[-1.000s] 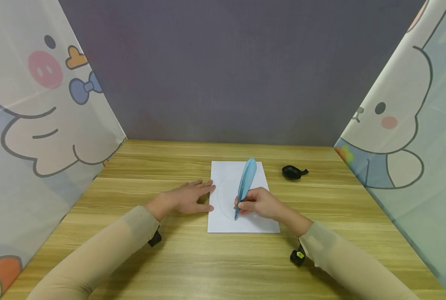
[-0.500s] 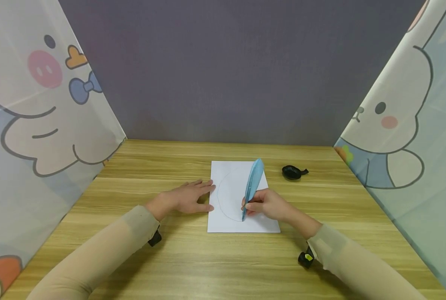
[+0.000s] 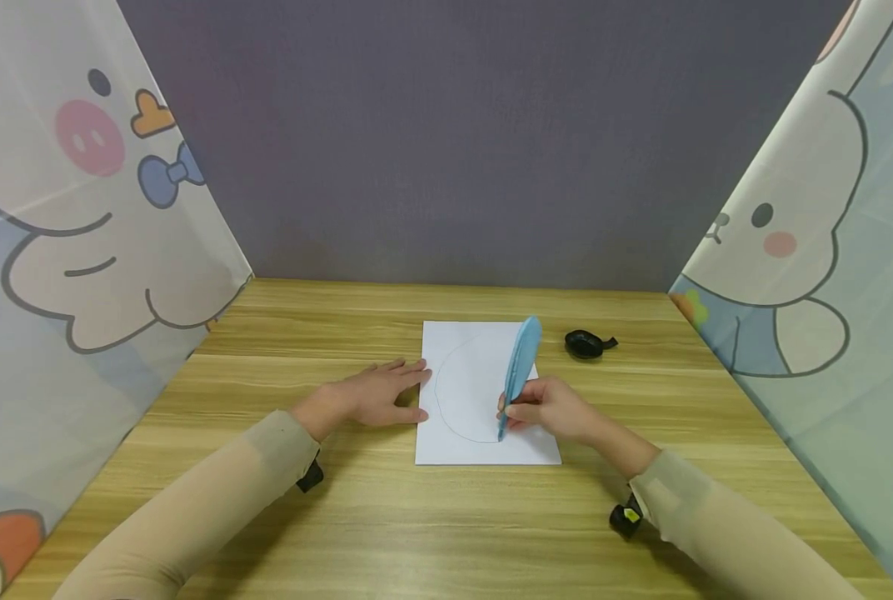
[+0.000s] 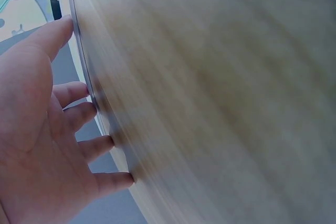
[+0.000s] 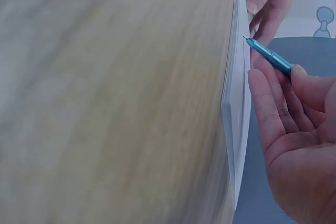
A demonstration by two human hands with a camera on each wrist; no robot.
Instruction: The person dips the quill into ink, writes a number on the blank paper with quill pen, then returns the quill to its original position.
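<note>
A white sheet stack of paper (image 3: 457,392) lies on the wooden table and bears a thin curved line, like the left and lower part of a circle. My right hand (image 3: 555,408) pinches a blue feather pen (image 3: 521,358) near its lower end, the plume leaning up and to the right. In the right wrist view the tip of the pen (image 5: 270,56) meets the paper (image 5: 239,93). My left hand (image 3: 382,396) lies with spread, straight fingers at the paper's left edge; in the left wrist view its fingertips (image 4: 105,142) touch down there.
A small black dish-like object with a short tail (image 3: 585,344) sits right of the paper on the wooden table (image 3: 341,533). A dark grey panel (image 3: 446,150) stands behind, with cartoon-printed cloths (image 3: 102,250) at both sides.
My right hand and the feather pen have moved to the right along the lower part of the paper, and the curved line has grown longer behind the tip. My left hand has stayed put.
</note>
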